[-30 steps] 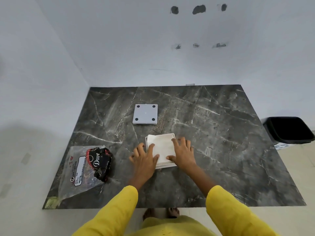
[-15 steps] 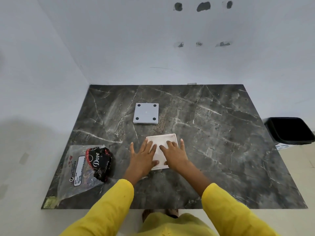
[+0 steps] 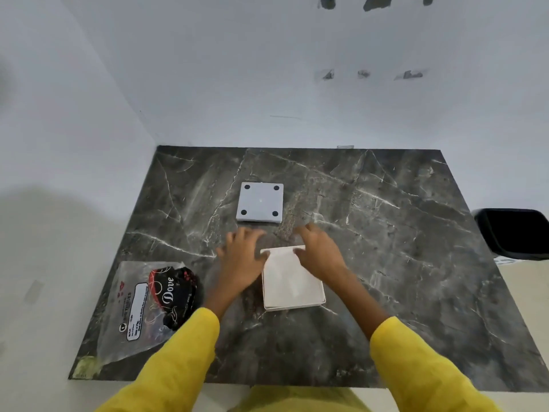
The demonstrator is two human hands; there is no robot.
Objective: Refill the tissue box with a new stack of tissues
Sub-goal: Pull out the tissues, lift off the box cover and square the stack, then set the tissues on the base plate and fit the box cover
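Note:
A white square tissue box [image 3: 292,282] lies near the middle of the dark marble table [image 3: 401,248], with white tissues filling its open top. Beyond it rests a grey square panel [image 3: 260,202] with black feet at its corners, facing up. My left hand [image 3: 242,261] hovers with fingers spread over the table at the box's far left corner. My right hand [image 3: 319,252] reaches over the box's far edge, fingers apart and blurred. Neither hand holds anything. Both hands point toward the grey panel.
A clear plastic bag [image 3: 139,310] with a dark Dove wrapper [image 3: 173,292] inside lies at the table's near left. A black bin [image 3: 517,233] stands on the floor to the right. White walls close off the back and left.
Both hands have lifted off the tissues and slid forward past the box's far edge toward the grey panel. The box now shows uncovered.

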